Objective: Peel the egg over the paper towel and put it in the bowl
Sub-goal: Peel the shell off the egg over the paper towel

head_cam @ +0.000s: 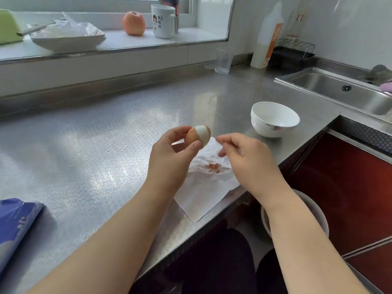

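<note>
My left hand (171,153) pinches a brown egg (197,135) between thumb and fingers, held above the far edge of the paper towel (203,194). A white band of peeled egg shows across its middle. My right hand (244,153) hovers just right of the egg with fingers loosely spread and blurred, holding nothing that I can make out. A small heap of shell pieces (213,167) lies on the towel. The white bowl (274,119) stands empty on the steel counter, behind and to the right of the hands.
A sink (347,92) lies at the far right. A clear glass (223,60) and a bottle (268,37) stand by the back wall. The sill holds a plate (67,42), a peach (133,23) and a mug (163,21). A blue packet (14,223) lies at the left edge.
</note>
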### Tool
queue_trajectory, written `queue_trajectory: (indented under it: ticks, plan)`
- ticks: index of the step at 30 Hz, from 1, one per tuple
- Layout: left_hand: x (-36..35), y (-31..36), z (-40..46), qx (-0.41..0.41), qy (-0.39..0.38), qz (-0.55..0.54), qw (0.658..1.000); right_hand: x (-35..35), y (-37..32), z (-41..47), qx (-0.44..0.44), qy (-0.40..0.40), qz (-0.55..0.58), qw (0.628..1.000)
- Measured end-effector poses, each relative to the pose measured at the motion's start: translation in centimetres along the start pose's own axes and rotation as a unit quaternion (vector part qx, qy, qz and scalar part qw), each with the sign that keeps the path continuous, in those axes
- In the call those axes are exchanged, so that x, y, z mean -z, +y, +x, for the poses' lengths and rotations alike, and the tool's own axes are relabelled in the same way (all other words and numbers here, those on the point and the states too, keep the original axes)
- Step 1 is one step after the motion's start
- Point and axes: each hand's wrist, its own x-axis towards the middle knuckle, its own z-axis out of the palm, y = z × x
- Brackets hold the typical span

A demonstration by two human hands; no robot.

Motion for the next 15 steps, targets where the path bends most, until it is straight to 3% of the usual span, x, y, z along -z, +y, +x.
queue_trajectory:
  ticks: [5,9,15]
  plan:
    - [-0.17,0.11,-0.21,-0.018,-0.022,0.022,0.999,-0.5,-0.78,0.93,-0.023,0.045,0.109,0.993]
    - [-0.15,0.16,-0.41,-0.036,-0.026,0.034,0.998,-0.71,-0.8,1.16,-0.029,0.053,0.126,0.99]
    - [-0.27,0.06,-0.39,-0.039,-0.023,0.045,0.998,-1.0,-0.76,1.01,0.006,0.089,0.04,0.995]
